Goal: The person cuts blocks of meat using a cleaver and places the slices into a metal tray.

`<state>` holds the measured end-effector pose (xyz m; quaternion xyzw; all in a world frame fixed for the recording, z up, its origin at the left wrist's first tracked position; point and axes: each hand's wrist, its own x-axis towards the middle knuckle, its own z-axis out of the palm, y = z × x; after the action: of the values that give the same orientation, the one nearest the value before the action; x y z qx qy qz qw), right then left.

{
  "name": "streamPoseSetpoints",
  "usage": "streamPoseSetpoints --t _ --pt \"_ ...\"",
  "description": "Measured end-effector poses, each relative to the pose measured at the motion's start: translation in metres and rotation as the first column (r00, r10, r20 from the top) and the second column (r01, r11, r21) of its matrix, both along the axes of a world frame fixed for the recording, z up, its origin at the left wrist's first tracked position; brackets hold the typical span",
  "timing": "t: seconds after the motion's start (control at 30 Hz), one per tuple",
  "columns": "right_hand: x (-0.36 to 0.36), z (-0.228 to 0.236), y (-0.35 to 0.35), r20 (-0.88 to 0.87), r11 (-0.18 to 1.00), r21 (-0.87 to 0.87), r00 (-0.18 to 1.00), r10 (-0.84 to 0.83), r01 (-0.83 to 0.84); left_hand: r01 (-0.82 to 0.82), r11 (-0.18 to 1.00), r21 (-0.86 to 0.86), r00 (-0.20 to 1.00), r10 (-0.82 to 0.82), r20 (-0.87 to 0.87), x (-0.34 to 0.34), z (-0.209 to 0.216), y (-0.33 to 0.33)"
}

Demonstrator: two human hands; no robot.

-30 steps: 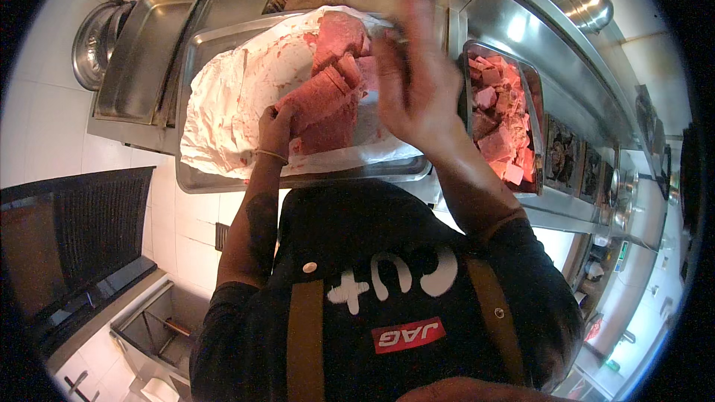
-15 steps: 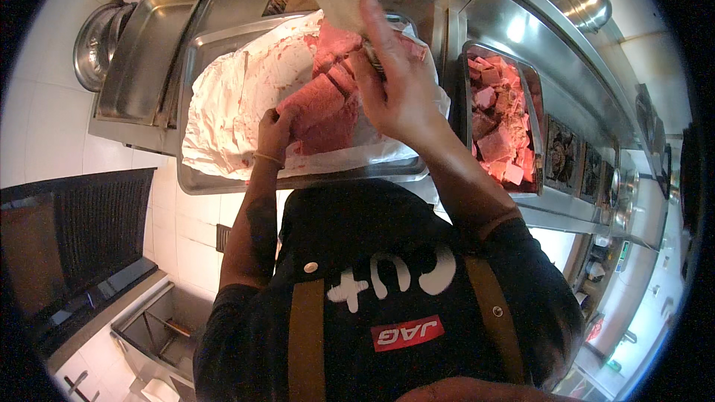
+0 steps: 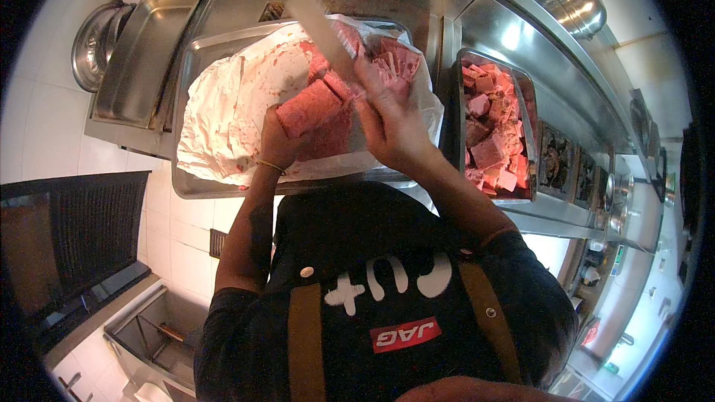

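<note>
A block of raw red meat (image 3: 311, 106) with cuts across it lies over white paper (image 3: 231, 115) in a shallow metal tray (image 3: 183, 190). My left hand (image 3: 277, 138) grips the near left end of the block, thumb on the side. In my right hand (image 3: 395, 130) is a knife (image 3: 322, 28) with a broad blade, smeared by motion. The blade slants up and left across the far part of the meat. Loose pieces of meat (image 3: 395, 63) lie beyond my right hand. Whether the edge touches the meat, I cannot tell.
To the right stands a deep metal pan (image 3: 532, 119) full of cut meat chunks (image 3: 488, 152). An upright metal tray (image 3: 141, 59) and round metal pans (image 3: 93, 52) are at the left. Metal bowls (image 3: 577, 11) sit at the far right, near a steel ledge.
The knife has come down and toward me, with my right hand lower and nearer the meat. My left hand has tilted the near end of the block up slightly.
</note>
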<state>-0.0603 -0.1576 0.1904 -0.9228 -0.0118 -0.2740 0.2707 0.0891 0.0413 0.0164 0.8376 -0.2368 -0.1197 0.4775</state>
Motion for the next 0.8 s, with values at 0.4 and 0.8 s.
streamPoseSetpoints --t 0.4,0.8 --pt "-0.003 -0.060 0.005 -0.285 0.982 0.190 0.956 0.072 -0.017 -0.011 1.000 -0.018 0.999 0.012 0.041 -0.008 -0.026 0.008" --pt "0.000 -0.136 -0.006 -0.302 0.998 0.067 0.953 0.022 -0.002 -0.019 0.999 -0.037 0.996 0.022 0.084 -0.003 -0.019 -0.004"
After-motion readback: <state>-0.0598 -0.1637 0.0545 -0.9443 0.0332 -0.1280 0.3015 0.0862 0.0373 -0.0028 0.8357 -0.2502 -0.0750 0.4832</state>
